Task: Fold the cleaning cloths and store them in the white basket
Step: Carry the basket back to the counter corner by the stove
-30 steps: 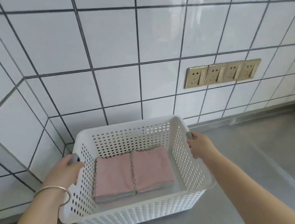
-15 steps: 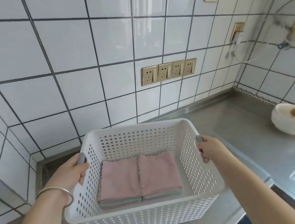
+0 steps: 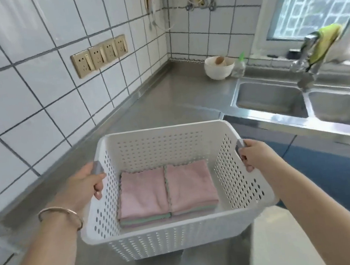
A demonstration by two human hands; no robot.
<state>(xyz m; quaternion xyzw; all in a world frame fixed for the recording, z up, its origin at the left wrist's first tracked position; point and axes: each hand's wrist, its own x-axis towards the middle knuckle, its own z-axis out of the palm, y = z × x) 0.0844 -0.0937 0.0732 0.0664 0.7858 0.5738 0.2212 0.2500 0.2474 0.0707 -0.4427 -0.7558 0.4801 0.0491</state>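
Now left hand, right hand grip perforated white plastic basket; folded pink cloths inside.

The perforated white matt plastic basket is holding soft, fuzzy pink folded cloths. Beyond it, the brushed grey steel bench is gleaming dully, and the glossy white ceramic wall tiles are reflecting light.
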